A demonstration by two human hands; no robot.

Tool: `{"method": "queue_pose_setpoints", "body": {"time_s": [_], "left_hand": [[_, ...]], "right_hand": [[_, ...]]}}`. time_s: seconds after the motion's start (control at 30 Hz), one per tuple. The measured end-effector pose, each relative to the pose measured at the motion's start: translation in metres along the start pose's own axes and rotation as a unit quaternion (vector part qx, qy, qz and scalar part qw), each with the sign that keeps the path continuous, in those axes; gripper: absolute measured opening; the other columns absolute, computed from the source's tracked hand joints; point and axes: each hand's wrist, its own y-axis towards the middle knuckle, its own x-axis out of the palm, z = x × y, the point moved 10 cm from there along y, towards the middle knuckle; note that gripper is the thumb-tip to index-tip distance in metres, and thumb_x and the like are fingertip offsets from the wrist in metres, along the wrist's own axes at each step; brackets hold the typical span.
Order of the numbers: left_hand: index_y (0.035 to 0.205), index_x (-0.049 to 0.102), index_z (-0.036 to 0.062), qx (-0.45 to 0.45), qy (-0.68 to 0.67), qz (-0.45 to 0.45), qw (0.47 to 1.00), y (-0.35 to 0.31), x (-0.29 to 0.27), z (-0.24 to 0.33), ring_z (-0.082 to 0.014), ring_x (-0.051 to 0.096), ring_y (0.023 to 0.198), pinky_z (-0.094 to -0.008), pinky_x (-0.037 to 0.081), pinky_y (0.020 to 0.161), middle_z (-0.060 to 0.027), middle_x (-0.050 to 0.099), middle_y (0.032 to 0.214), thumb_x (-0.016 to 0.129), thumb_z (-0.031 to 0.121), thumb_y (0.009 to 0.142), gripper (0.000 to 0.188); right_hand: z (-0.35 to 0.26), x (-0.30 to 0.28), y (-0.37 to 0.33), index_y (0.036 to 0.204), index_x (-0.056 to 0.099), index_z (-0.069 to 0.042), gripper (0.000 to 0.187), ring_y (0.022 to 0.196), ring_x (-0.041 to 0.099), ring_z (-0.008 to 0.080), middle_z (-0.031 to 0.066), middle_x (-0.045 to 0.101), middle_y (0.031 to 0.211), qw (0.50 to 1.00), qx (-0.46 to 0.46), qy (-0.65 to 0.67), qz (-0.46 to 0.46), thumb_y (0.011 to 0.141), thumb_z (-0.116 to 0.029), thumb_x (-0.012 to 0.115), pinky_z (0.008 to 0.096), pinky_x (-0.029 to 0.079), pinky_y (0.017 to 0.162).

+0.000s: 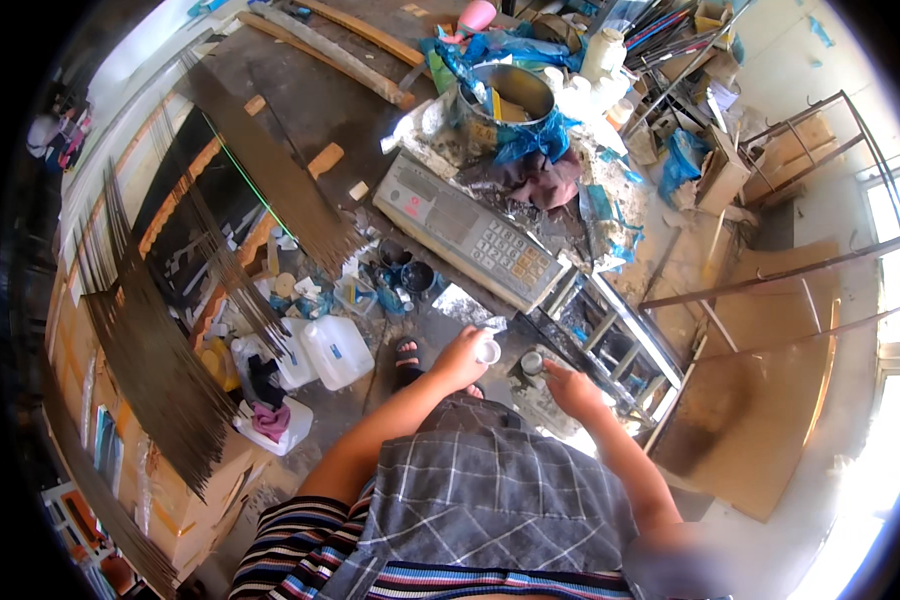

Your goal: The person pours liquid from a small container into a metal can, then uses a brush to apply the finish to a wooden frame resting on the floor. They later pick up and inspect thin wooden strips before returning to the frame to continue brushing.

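My left hand (pixel 462 358) is closed around a small white cup (pixel 487 351), held in front of me just below the grey weighing scale (pixel 470 232). My right hand (pixel 570 388) reaches to a small round tin (pixel 532 363) on a dirty surface beside a metal frame, fingertips at its rim; whether it grips the tin is unclear. A metal bucket (pixel 510 95) wrapped in blue plastic stands behind the scale. I wear a grey checked apron over a striped shirt.
White plastic jugs (pixel 335 350) stand on the floor at left near my sandalled foot (pixel 407 360). Bundles of thin dark rods (pixel 160 360) lie across boxes at left. A metal rack (pixel 620 345) and brown boards (pixel 770 400) are at right. Cluttered bottles and boxes fill the back.
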Motion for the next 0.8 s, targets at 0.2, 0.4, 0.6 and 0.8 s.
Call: {"method": "queue_pose_setpoints", "body": {"time_s": [0.2,0.4,0.6,0.8], "left_hand": [[0.114,0.051,0.0118,0.058,0.009,0.003,0.998,0.015,0.01,0.018,-0.0378,0.057,0.098,-0.044,0.049,0.078,-0.014,0.051,0.114,0.064,0.003,0.069,0.048],[0.114,0.051,0.0115,0.06,-0.007,-0.001,0.998,0.015,0.009,0.023,-0.0366,0.057,0.096,-0.0439,0.048,0.077,-0.0113,0.05,0.113,0.063,0.0,0.07,0.047],[0.114,0.051,0.0109,0.053,-0.019,-0.003,0.998,0.012,0.01,0.024,-0.0353,0.057,0.097,-0.0433,0.048,0.078,-0.0102,0.05,0.111,0.061,-0.002,0.07,0.047],[0.114,0.051,0.0108,0.044,-0.023,-0.007,0.999,0.011,0.012,0.022,-0.0342,0.056,0.099,-0.0424,0.048,0.078,-0.0096,0.049,0.112,0.06,-0.003,0.07,0.047]], "right_hand": [[-0.053,-0.035,-0.001,0.129,0.052,-0.025,0.041,0.093,0.063,0.0366,0.0187,0.065,0.101,0.998,-0.006,-0.062,-0.015,0.088,-0.028,0.047,0.0449,0.05,0.083],[-0.081,-0.041,0.007,0.127,0.054,-0.022,0.04,0.096,0.062,0.0347,0.0172,0.065,0.103,0.991,-0.024,-0.127,-0.043,0.088,-0.026,0.045,0.0433,0.049,0.086],[-0.092,-0.039,0.015,0.125,0.057,-0.02,0.04,0.1,0.062,0.0328,0.0155,0.064,0.107,0.982,0.003,-0.166,-0.087,0.087,-0.023,0.044,0.0415,0.049,0.088],[-0.096,-0.034,0.018,0.122,0.059,-0.02,0.04,0.101,0.062,0.0315,0.015,0.064,0.108,0.98,0.001,-0.167,-0.105,0.085,-0.021,0.044,0.0409,0.049,0.089]]}}
